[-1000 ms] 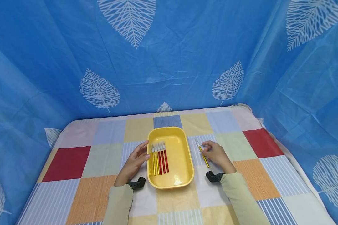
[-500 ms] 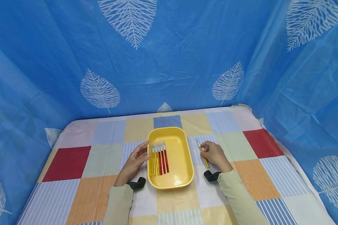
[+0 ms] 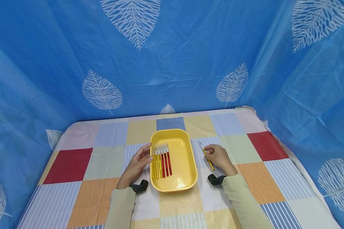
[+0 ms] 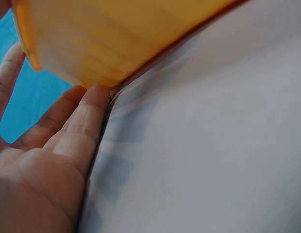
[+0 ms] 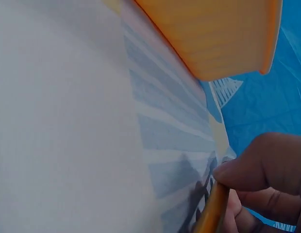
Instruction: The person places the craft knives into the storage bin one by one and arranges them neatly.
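Observation:
My left hand [image 3: 136,166] rests against the left side of a yellow tray [image 3: 184,159]. Its fingers are fairly straight, and their tips touch the outer wall [image 4: 116,53], while the thumb lies at the rim. To the tray's right, my right hand [image 3: 219,156] pinches a gold-handled craft knife [image 3: 210,163] between thumb and forefinger. The knife lies slanted over the tablecloth, its pale tip pointing away from me. In the right wrist view its gold handle [image 5: 216,206] shows below the thumb; the fingers hide part of it.
Inside the tray, along its left side, several similar craft knives lie in a row, gold ones [image 3: 157,168] left and red ones [image 3: 169,163] right. A patchwork cloth [image 3: 103,163] covers the table. Blue leaf-print curtains [image 3: 183,79] enclose the back and sides.
My right hand has moved slightly left, and its thumb and forefinger have closed on the gold-handled craft knife. The knife's lower end has shifted a little right. My left hand and the tray stay put.

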The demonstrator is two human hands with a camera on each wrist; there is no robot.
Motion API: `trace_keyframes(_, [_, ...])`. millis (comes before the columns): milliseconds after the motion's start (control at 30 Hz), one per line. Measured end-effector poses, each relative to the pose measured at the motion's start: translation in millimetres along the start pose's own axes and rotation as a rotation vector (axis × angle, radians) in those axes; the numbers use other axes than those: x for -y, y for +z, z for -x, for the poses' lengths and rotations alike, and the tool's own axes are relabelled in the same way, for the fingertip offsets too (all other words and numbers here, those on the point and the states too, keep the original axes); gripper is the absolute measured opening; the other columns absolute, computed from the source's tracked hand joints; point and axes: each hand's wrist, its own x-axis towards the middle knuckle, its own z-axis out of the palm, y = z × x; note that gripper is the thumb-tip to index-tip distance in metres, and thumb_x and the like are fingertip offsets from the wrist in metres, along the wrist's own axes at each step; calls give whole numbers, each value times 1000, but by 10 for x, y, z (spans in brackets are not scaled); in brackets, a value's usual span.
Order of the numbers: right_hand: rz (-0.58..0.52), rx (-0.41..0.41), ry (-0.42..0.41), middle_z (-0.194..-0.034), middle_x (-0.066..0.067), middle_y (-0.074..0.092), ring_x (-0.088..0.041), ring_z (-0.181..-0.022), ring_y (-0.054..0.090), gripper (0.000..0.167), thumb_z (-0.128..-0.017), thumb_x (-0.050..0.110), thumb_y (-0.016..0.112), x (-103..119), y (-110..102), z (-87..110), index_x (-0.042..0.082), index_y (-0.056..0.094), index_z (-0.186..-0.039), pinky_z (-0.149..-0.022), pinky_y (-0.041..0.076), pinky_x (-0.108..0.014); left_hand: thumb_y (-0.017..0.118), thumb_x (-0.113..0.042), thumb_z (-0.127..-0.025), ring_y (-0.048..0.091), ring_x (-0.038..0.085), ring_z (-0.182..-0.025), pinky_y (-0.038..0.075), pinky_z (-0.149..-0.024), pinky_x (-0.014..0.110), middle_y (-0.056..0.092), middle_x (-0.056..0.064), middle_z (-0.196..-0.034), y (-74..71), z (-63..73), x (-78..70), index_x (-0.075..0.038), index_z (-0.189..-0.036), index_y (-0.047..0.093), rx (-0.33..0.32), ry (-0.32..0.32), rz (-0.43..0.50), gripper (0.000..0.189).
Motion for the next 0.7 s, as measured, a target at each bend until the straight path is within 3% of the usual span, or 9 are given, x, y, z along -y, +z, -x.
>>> trace_keyframes(433, [-254,14,8,-94,-10,71,-12,-66,64,37,-91,0,65,140,-80,78,-11,73,-126,-61,54,-28,57,6,-106,33,48,-157,46,-113,24,29,30,-171,8,0,-4,1,-169,27,3,-1,8,70])
trace_keyframes(700, [-338,52,-31,-106,-21,73,-28,-80,75,34,-96,-3,69,321,-128,139,-14,68,-129,-65,62,-31,58,6,-105,34,49,-156,49,-109,21,30,31,-170,17,-4,13,1,-169,28,-9,8,0,70])
